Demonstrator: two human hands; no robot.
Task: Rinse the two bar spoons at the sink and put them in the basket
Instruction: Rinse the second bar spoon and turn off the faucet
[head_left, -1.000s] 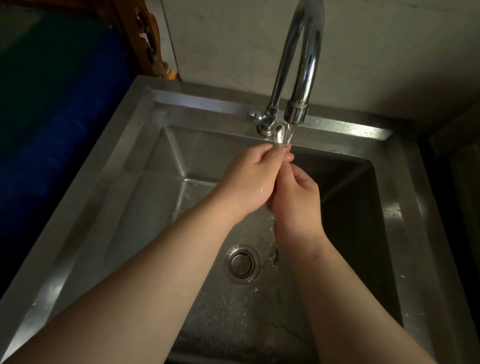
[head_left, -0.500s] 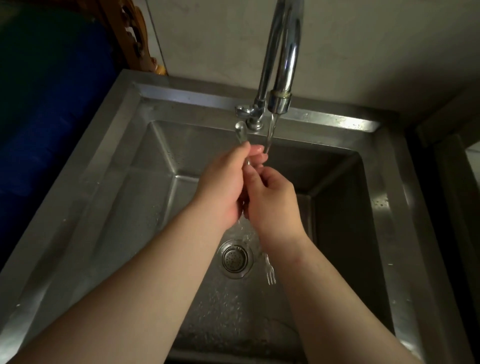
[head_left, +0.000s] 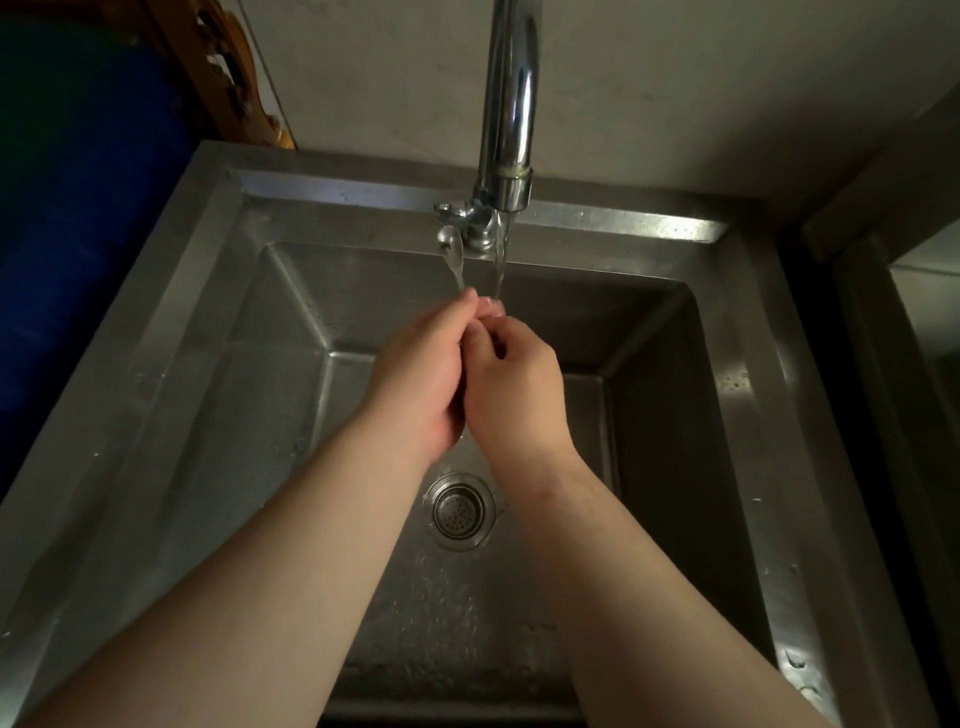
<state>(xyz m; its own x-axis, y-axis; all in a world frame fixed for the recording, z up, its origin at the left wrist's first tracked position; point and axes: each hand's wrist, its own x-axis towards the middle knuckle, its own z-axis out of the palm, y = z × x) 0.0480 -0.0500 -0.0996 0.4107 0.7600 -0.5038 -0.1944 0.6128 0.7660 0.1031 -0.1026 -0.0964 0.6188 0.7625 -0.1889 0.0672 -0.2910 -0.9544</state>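
- A dim corner: a pale plastered wall (head_left: 675, 78) rises behind a stainless steel sink (head_left: 171, 364), whose near rim and lower corners run out of frame
- To the left stands a large blue shape (head_left: 67, 234), too dark and cropped to name, with a carved wooden piece (head_left: 228, 78) leaning just behind the sink's far left corner; the right edge of the view is shadow, and what stands there cannot be made out
- A chrome gooseneck faucet (head_left: 506, 104) climbs out of the top of the frame, its arch cut off; a thin stream of water (head_left: 500, 260) falls from the spout onto the fingertips
- Both bare forearms reach in from the bottom edge and meet over the middle of the basin, above the round drain strainer (head_left: 461, 512)
- The left hand (head_left: 421, 374) is closed around a bar spoon (head_left: 453, 254); the right hand (head_left: 514, 389) presses against it, fingers curled in tight, and what it grasps cannot be told
- Only the spoon's bowl and a short length of stem show: the bowl points up and away, just left of the stream and in front of the faucet base; the long axis runs back towards the wrists, hidden between the palms
- A second spoon cannot be picked out between the hands
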